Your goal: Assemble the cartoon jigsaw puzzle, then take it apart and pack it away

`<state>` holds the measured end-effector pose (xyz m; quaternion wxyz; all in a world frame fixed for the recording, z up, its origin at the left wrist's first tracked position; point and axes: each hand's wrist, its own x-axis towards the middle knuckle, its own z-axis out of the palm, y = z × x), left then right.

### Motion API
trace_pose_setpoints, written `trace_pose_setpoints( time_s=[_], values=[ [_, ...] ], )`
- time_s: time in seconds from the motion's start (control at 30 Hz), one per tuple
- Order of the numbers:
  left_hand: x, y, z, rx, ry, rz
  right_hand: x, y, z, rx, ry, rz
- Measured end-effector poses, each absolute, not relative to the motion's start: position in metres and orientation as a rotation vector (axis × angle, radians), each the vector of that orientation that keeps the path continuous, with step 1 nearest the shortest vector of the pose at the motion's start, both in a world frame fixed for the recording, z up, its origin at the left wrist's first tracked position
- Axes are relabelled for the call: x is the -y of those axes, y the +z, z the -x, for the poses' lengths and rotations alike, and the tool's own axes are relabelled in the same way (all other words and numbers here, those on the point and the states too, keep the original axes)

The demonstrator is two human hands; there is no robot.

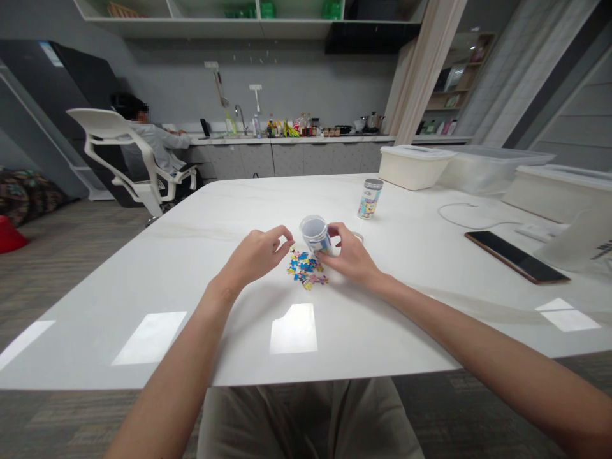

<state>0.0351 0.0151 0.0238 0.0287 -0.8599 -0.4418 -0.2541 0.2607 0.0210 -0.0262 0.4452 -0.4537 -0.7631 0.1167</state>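
Note:
My right hand (351, 256) is wrapped round a clear, printed jar (316, 237), its open mouth tipped toward me. Just below the jar, a small heap of colourful jigsaw puzzle pieces (305, 268) lies on the white table (191, 255). To the left of the jar, my left hand (261, 253) hovers with its thumb and forefinger drawn together in a pinch. Whatever sits between those fingertips, if anything, is too small to make out. A round rim, perhaps a lid (357, 238), shows partly behind my right hand.
A second printed jar with a grey lid (370, 199) stands farther back. On the right are a phone (516, 256), a white cable (459, 223) and a lidded cream box (414, 167) beside other bins. A person (155, 143) sits in a white chair at the back left.

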Motion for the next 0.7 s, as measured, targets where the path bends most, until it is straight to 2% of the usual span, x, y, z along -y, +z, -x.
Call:
trace_pose_setpoints(
  time_s=[0.1,0.2,0.7],
  values=[
    [-0.019,0.019,-0.032,1.47,-0.334,2.786,-0.028,-0.031,-0.262,1.755,0.382,1.202],
    [-0.022,0.012,-0.03,1.499,-0.104,2.863,-0.033,-0.034,-0.263,1.674,0.449,1.259],
    [-0.021,0.008,-0.032,1.461,-0.117,2.981,-0.03,-0.032,-0.262,1.709,0.494,1.258]
  ],
)
